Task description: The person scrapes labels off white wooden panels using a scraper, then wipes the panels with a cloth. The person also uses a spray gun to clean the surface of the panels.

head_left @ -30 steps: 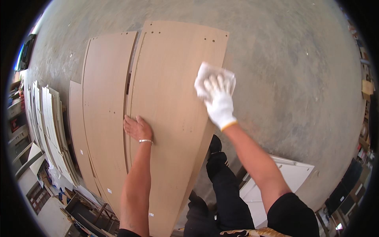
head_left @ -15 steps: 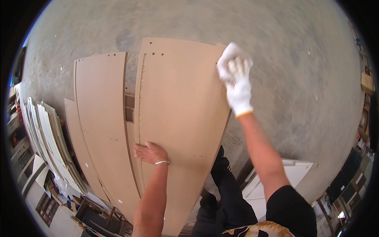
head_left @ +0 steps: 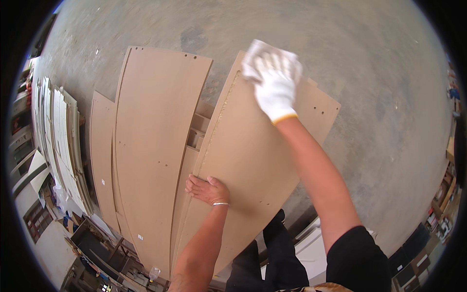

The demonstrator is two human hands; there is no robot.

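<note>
A tan wood panel [head_left: 243,146] with drilled holes and a rough groove along its left edge lies slanted in front of me. My left hand [head_left: 208,190], bare with a bracelet at the wrist, rests on that edge with the fingers laid out; whether the fingertips curl over it, I cannot tell. My right hand [head_left: 276,87], in a white knitted glove with a yellow cuff, spreads over a pale cloth [head_left: 258,51] and holds it against the panel's far end. Slight blur covers the glove and cloth.
To the left lies another long tan panel [head_left: 151,126], with a narrower one [head_left: 102,155] beside it. White boards [head_left: 63,141] are stacked farther left. A dark-trousered leg [head_left: 282,253] is close to the panel's near right edge, beside white panels [head_left: 311,248]. Concrete floor [head_left: 379,97] surrounds this.
My right hand and the cloth have moved from the panel's far right corner leftward across its far end. The view has turned, so the panels look more slanted. My left hand stays on the edge.
</note>
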